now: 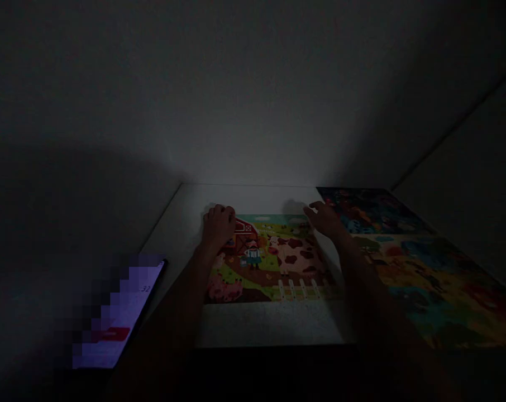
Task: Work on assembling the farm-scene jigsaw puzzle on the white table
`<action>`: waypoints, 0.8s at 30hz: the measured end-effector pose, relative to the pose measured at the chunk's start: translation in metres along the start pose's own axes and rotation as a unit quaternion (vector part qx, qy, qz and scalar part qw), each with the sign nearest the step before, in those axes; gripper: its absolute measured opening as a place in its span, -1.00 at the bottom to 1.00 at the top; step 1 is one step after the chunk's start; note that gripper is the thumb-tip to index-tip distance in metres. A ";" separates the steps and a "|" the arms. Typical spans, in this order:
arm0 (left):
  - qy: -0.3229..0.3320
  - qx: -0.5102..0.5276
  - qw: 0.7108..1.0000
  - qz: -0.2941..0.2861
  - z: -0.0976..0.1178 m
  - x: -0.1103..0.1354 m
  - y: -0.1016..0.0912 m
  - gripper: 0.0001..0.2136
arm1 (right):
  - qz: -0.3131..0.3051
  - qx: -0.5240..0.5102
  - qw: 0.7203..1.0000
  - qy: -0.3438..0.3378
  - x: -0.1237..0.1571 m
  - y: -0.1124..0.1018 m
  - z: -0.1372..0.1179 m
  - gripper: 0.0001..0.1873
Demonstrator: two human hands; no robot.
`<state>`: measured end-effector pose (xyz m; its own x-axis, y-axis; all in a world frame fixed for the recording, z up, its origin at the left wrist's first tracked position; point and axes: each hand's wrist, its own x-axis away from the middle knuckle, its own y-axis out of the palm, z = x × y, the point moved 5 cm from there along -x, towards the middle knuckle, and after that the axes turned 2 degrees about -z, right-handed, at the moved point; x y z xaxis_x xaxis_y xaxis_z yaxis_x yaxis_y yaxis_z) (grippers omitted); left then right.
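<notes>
Nearest, a white flat-topped table (270,326) is carrying a rectangular farm-scene jigsaw puzzle (273,262) with a red barn and white fence. The puzzle is lying square before the person, which is why both arms are reaching straight out over it. The left hand (218,226) is curling narrowly over the barn at the puzzle's far left; the dim light is hiding whether it is pinching a piece. The right hand (325,219) is spreading wide near the far right corner, holding nothing visible. Off to the left, a glowing, pixelated phone screen (119,318) is tilting beside the table's edge, facing the person. Farther right, a multicoloured rectangular puzzle board (429,273) is lying just beside the farm puzzle, within easy reach.
</notes>
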<state>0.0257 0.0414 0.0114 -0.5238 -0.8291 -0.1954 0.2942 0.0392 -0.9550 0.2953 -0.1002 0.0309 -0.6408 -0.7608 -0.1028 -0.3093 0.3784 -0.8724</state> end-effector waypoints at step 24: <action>-0.003 0.069 0.997 0.029 -0.003 -0.005 -0.003 -0.76 | 0.006 -0.135 0.989 -0.057 0.000 0.030 -0.001 -0.64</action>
<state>0.0253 0.0475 0.0145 -0.4976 -0.8314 -0.2472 0.4313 0.0100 -0.9021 0.2852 -0.0882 0.0053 -0.5669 -0.8039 -0.1799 -0.4878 0.5035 -0.7131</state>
